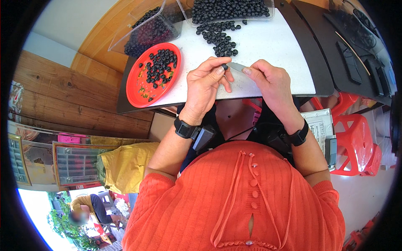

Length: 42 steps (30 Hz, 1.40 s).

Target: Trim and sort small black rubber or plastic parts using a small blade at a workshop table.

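Between the thumb and forefinger of my left hand [203,85] is a small black round piece [225,66]. My right hand [272,81] pinches a thin grey blade [237,66], whose tip is at the piece or very close to it. Both hands are over the near part of a white board [274,50]. Beyond them, loose black round pieces [220,37] trail across the board from a clear tub [270,16]. To the left, a red oval plate [132,88] carries more of the same pieces. Many show a pale spot or hole in the middle.
A second clear bin [121,39] with black pieces stands behind the plate. Dark boxes and cables [349,62] lie on the right-hand table. Red plastic stools [354,146] and a white carton [318,125] are at right. A person [94,209] sits far off at lower left.
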### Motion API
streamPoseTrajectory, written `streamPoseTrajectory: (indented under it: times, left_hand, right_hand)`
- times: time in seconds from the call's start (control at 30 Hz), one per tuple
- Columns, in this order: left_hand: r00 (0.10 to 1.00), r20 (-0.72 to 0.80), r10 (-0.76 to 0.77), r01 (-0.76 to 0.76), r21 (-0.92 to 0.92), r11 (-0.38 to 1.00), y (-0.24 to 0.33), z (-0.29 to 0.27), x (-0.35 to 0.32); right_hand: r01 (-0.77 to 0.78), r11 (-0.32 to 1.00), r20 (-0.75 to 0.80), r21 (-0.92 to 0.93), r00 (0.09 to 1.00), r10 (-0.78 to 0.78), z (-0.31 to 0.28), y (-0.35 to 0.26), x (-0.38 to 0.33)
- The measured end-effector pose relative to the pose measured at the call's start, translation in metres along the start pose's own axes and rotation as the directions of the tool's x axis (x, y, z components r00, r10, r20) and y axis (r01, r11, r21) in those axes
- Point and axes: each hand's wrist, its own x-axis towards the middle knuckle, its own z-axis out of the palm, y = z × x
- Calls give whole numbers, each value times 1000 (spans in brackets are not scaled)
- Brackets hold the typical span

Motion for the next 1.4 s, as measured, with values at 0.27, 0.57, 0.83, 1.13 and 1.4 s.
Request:
streamPoseTrajectory:
  times: [0.27,0.57,0.83,1.13,1.4]
  left_hand:
    - [1000,0,6,-6,3,1000,-1,2,0]
    - [1000,-13,-26,25,-77,997,-7,6,1]
    - [918,-254,305,-93,610,787,78,-24,-8]
    - [938,6,347,-94,967,237,60,-35,6]
    - [972,112,208,-118,993,17,11,-10,47]
  right_hand:
    - [-5,1000,5,-6,1000,5,0,-1,0]
    - [27,997,11,-69,1000,-27,2,-4,-4]
    - [-105,936,-12,337,993,116,-12,7,-3]
    - [30,979,-146,203,989,0,-27,2,3]
    - [26,997,-168,67,986,-15,-29,14,0]
